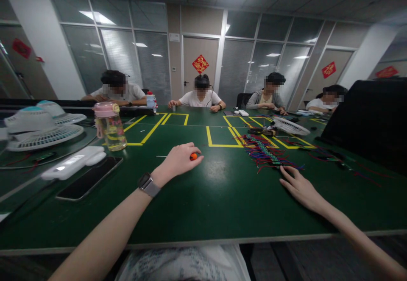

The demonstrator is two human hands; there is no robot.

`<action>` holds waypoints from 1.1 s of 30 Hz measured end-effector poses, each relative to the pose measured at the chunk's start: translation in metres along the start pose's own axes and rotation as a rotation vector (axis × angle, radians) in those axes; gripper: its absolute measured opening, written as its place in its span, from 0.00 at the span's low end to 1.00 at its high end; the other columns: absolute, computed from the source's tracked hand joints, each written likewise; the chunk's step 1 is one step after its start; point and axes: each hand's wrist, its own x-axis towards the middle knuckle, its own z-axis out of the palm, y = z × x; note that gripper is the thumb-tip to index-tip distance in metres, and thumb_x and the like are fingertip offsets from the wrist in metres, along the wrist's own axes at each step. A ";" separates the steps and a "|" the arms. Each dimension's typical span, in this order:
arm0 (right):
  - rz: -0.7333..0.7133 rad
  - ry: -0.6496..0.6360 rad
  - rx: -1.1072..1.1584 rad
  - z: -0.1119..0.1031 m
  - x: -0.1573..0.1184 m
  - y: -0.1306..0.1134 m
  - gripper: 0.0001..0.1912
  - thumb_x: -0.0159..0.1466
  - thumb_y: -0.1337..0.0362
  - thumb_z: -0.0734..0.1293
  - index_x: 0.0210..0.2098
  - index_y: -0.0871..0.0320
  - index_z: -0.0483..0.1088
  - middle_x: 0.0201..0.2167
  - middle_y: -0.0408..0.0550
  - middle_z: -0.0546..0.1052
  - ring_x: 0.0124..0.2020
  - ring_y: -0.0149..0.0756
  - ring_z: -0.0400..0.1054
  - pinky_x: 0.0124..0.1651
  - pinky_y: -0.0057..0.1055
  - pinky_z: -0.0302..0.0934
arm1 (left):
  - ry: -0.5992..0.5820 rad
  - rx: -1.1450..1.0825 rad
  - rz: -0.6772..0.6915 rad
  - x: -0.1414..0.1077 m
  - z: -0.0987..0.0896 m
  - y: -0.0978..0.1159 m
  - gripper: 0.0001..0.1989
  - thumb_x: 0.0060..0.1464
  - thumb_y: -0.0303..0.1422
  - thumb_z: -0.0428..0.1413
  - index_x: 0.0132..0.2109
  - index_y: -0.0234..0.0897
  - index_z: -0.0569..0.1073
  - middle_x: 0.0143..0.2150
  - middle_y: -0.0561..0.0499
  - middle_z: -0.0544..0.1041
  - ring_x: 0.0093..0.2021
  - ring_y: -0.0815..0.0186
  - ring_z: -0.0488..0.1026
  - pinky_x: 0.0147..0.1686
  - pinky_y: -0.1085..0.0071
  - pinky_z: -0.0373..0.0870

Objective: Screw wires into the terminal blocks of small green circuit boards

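Note:
My left hand (pixel 180 159), with a watch on its wrist, is closed over a screwdriver lying low over the green table. The screwdriver's orange handle end (pixel 193 156) shows between thumb and fingers, and its thin metal shaft sticks out to the left; the middle is hidden by the hand. On the right, my right hand (pixel 299 185) lies with fingers stretched out and apart. Its fingertips are at the near end of a row of small green circuit boards (pixel 264 150) with many red and blue wires. Whether they press on the last board I cannot tell.
White fan parts (pixel 44 128), a pink-lidded bottle (pixel 111 128), a white power strip (pixel 73 162) and a phone (pixel 90 178) occupy the left. Yellow tape (pixel 222 146) marks the green table (pixel 203 217). A fan grille (pixel 291 126) and a black panel (pixel 369 124) stand right. Several people sit opposite.

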 end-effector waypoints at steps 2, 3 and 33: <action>0.026 -0.034 -0.021 0.000 0.003 -0.002 0.30 0.66 0.52 0.49 0.60 0.60 0.61 0.58 0.59 0.65 0.55 0.49 0.66 0.56 0.43 0.62 | 0.001 0.006 -0.006 0.000 0.000 0.000 0.18 0.58 0.45 0.48 0.41 0.39 0.77 0.37 0.50 0.74 0.33 0.65 0.73 0.35 0.69 0.67; 0.035 -0.049 -0.031 0.000 0.005 -0.003 0.30 0.66 0.52 0.49 0.61 0.59 0.60 0.59 0.59 0.64 0.55 0.49 0.66 0.57 0.44 0.61 | 0.001 0.006 -0.008 0.000 0.001 0.000 0.18 0.58 0.45 0.49 0.41 0.39 0.77 0.37 0.50 0.74 0.33 0.65 0.73 0.35 0.69 0.68; 0.084 -0.185 -0.017 0.006 0.042 0.004 0.33 0.65 0.51 0.48 0.65 0.59 0.53 0.67 0.53 0.55 0.65 0.49 0.53 0.64 0.53 0.47 | -0.018 0.003 -0.004 0.000 -0.001 0.003 0.17 0.58 0.43 0.49 0.41 0.38 0.77 0.36 0.49 0.76 0.35 0.64 0.73 0.35 0.70 0.67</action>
